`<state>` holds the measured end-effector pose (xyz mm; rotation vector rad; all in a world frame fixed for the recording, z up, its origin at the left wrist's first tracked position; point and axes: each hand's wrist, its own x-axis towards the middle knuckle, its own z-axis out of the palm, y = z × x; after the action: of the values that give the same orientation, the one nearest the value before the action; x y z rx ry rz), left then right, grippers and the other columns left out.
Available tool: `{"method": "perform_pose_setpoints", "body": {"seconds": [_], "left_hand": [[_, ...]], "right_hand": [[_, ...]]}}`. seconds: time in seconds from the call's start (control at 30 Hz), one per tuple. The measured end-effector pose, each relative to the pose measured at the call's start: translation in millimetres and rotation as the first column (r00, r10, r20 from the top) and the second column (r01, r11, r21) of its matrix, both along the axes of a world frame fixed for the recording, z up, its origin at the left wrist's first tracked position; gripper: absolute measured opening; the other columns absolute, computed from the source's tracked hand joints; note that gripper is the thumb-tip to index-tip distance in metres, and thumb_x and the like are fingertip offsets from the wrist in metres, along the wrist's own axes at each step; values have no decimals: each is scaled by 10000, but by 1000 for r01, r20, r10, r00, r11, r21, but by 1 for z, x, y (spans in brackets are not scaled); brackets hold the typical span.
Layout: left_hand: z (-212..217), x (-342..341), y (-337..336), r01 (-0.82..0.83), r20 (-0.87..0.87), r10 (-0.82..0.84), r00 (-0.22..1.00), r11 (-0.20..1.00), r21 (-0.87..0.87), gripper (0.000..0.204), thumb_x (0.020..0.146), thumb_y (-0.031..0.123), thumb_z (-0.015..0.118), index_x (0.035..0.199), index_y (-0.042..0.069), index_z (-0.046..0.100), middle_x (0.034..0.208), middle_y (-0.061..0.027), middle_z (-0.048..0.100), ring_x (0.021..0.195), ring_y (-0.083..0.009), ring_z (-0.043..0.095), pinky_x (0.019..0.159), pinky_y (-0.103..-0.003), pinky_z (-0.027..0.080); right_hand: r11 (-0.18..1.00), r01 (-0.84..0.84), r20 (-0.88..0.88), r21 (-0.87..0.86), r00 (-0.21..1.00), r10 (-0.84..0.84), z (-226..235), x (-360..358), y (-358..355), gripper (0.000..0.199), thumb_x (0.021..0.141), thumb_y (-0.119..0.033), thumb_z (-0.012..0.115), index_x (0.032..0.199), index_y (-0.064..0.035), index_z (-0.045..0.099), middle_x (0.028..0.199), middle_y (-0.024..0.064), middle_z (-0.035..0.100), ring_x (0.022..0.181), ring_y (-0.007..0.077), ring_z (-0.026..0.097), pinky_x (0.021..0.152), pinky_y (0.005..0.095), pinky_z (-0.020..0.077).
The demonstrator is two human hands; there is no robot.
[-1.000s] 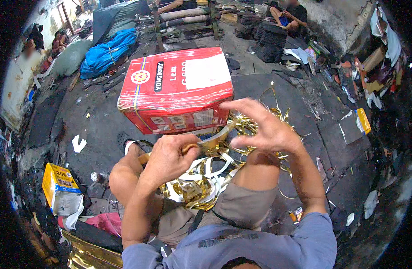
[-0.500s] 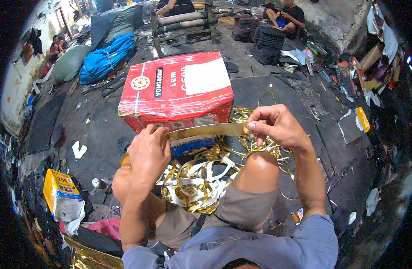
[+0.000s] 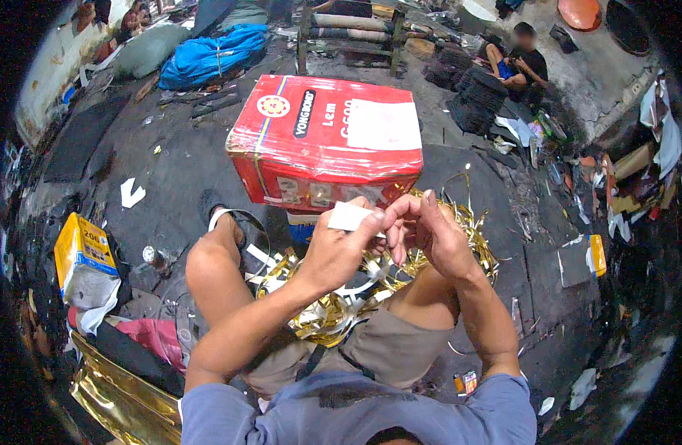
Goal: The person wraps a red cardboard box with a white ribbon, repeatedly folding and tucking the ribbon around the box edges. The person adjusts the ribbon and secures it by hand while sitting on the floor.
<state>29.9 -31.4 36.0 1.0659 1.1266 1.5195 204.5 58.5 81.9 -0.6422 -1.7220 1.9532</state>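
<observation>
My left hand [image 3: 332,251] pinches a gold strip [image 3: 349,216], whose white backing faces up at its end, in front of the red box. My right hand [image 3: 439,241] meets the left fingertips with its fingers curled in; whatever lies between them is hidden. Below both hands, a tangled heap of gold and white strips [image 3: 322,320] lies between my legs. A pale loop of strip [image 3: 261,222] curves out beside my left knee.
Just ahead stands the red carton [image 3: 322,122] on a blue-and-white container [image 3: 302,230]. A yellow-and-blue box [image 3: 85,256] is at the left, near a gold sheet [image 3: 126,382]. Farther off are a blue bundle [image 3: 215,58], dark stacks [image 3: 476,100] and a seated person [image 3: 528,63].
The gold strip was stretched flat between both hands. Now my hands have come together at the middle, and the strip's white side shows at my left hand. The view has shifted.
</observation>
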Motion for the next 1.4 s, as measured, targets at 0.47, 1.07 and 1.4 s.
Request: {"method": "perform_pose_setpoints", "body": {"seconds": [0.47,1.07,1.4], "left_hand": [[16,9,-5,98,333,-82,939,995,-32,330,1049,221,578,1208,-50,680,1126,-153,730,1005,-214,721,883,-355,585],[-268,-104,-52,-463,-648,-718,253,498,-733,359,865,298,716,1135,72,786,1232,-152,755,1142,-333,733,936,-472,579],[10,43,56,347,-290,-267,919,897,273,888,835,362,853,1573,83,446,1527,-165,532,1452,-236,459,1198,-426,377]], "right_hand": [[900,254,185,353,924,-333,0,0,-9,329,841,-224,909,887,-49,634,753,-32,638,660,30,581,578,210,479],[254,-44,235,966,-251,-939,40,443,253,278,832,-294,732,949,-53,805,951,175,786,883,339,757,848,445,577],[819,-53,468,572,841,-272,80,103,50,204,860,-52,778,1041,21,717,884,71,740,720,118,702,615,253,570]]}}
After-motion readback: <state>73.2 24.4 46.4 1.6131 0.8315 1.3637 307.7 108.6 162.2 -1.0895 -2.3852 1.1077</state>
